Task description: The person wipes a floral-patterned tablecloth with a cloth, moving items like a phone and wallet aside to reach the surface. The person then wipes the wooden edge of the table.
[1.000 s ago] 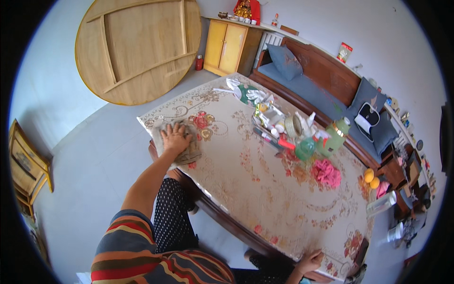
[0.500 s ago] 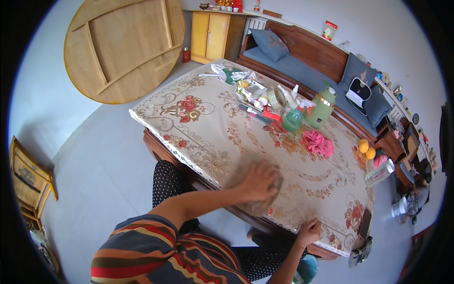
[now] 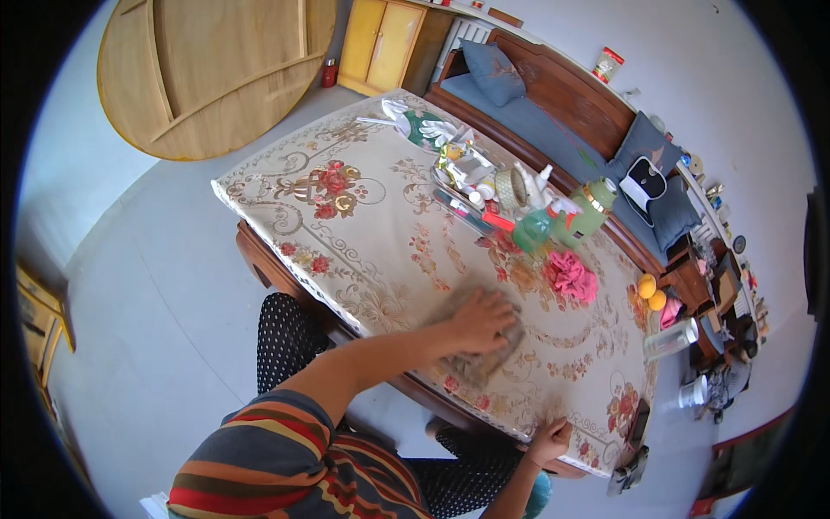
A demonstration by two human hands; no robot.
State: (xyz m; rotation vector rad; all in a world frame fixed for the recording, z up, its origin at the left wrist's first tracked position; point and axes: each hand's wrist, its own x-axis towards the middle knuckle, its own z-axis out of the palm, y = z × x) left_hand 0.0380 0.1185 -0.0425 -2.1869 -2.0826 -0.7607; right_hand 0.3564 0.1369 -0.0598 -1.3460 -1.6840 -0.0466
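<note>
My left hand (image 3: 484, 323) presses on a crumpled grey-brown cloth (image 3: 471, 368) on the patterned tablecloth, with its fingers curled over the cloth's far side. The cloth lies near the front edge of the table, partly hidden under the hand. Closer to the table's near right corner, my right hand (image 3: 550, 442) rests at the edge, closed in a fist with nothing visible in it. Beyond the left hand sits a bunched pink cloth (image 3: 572, 277). The cream tablecloth (image 3: 380, 251) has red flowers and brown scrolls.
Toward the far side stand a tray (image 3: 471, 177) of small items, a green spray bottle (image 3: 533, 232) and a green flask (image 3: 588, 212). Oranges (image 3: 653, 294) and a clear container (image 3: 670, 339) are at the right. A dark phone (image 3: 638, 422) lies by the right edge; a wooden bench (image 3: 571, 95) stands behind.
My left hand has slid the grey-brown cloth a little farther from the front edge. The right hand stays closed at the edge. The whole view has shifted and tilted slightly.
</note>
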